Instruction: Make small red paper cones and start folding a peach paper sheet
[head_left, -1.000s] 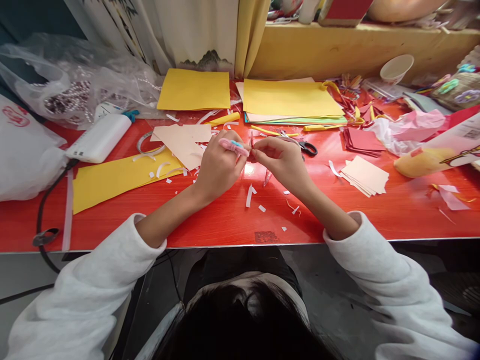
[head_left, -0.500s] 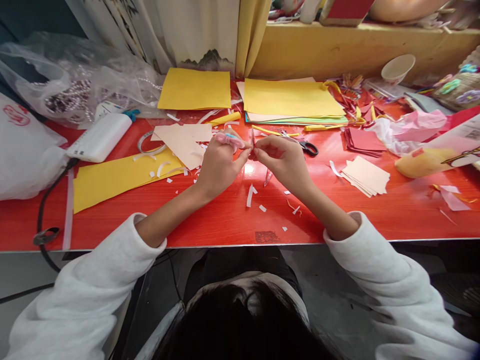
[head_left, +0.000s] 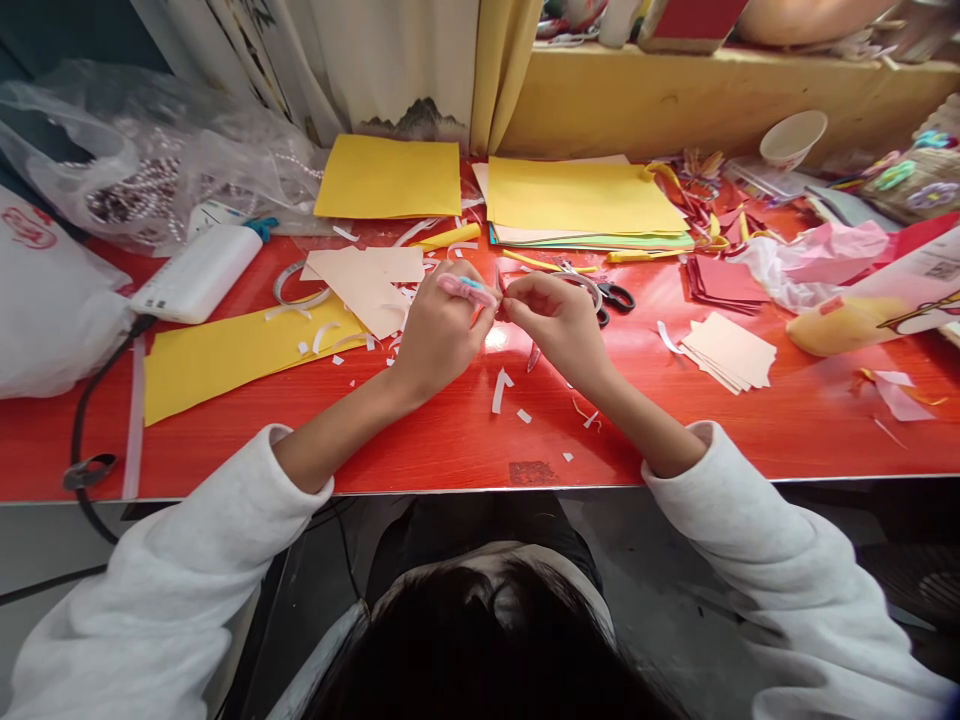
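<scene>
My left hand (head_left: pixel 446 325) is closed, with a pink loop-shaped thing bearing a blue patch (head_left: pixel 466 288) at its fingers; its kind is unclear. Close by on the right, my right hand (head_left: pixel 562 320) is closed in a pinch. The fingertips of both hands nearly meet over the red table (head_left: pixel 420 450), around a small dark-red piece (head_left: pixel 501 310) mostly hidden by the fingers. A thin upright point (head_left: pixel 498 272) shows just behind them. Black-handled scissors (head_left: pixel 619 297) lie beyond my right hand, near a pale ring (head_left: pixel 592 287).
Yellow sheets (head_left: pixel 386 180) and a paper stack (head_left: pixel 585 195) lie at the back. Beige paper (head_left: pixel 367 280) and yellow strips (head_left: pixel 225 355) are on the left, beside a white power strip (head_left: pixel 199 275). Beige squares (head_left: pixel 731 350) and dark-red squares (head_left: pixel 724 285) lie right. White scraps dot the tabletop.
My right hand has shifted slightly left, and more of the scissors and the pale ring behind it shows. The pink loop at my left hand has turned a little.
</scene>
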